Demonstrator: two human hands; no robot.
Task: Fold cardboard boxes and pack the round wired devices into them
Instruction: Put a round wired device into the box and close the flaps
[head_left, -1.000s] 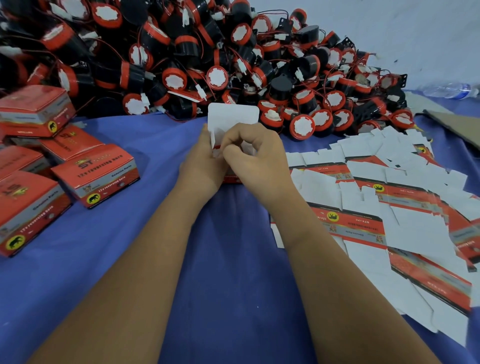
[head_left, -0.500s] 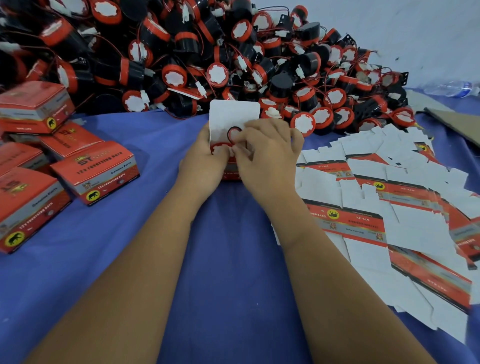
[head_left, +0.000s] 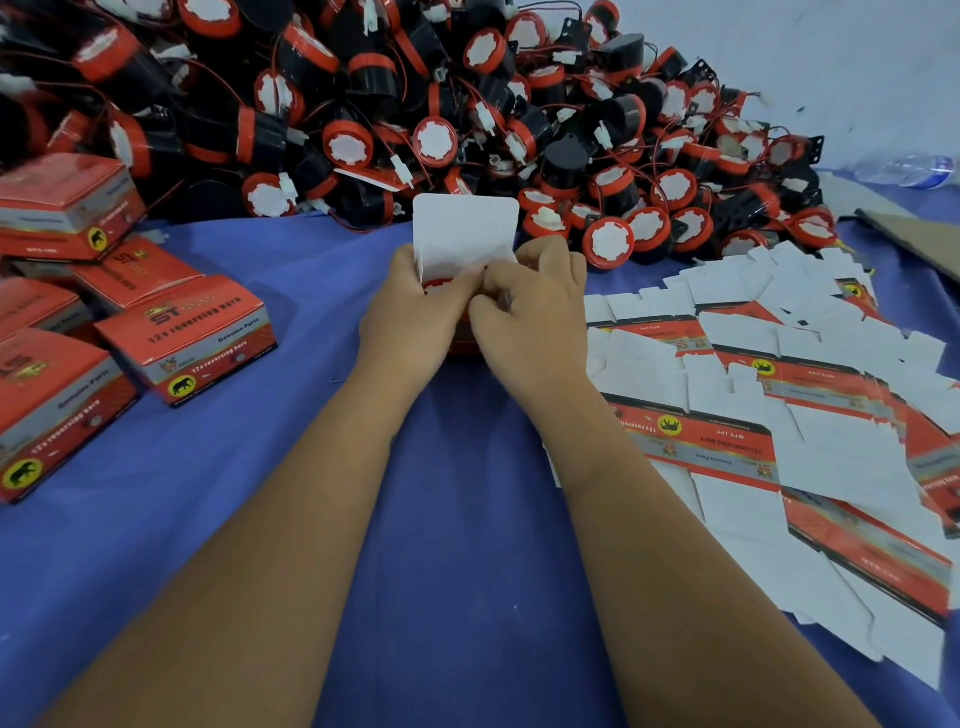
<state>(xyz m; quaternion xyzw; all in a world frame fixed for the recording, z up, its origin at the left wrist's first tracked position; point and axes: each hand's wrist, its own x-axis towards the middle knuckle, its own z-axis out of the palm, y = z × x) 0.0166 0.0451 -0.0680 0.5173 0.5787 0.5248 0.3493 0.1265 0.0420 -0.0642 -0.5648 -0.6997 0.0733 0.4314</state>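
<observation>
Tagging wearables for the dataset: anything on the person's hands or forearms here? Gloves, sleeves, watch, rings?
Nothing worn that shows. Both the left hand and the right hand are bare, no gloves. Both forearms are bare right down to the bottom edge of the head view, so no sleeve shows. No watch, band or ring is visible; the fingers are partly hidden, so a ring cannot be ruled out.

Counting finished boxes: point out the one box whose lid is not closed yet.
The box gripped between the left hand and right hand: its white lid flap stands upright, while the closed boxes at left are shut.
</observation>
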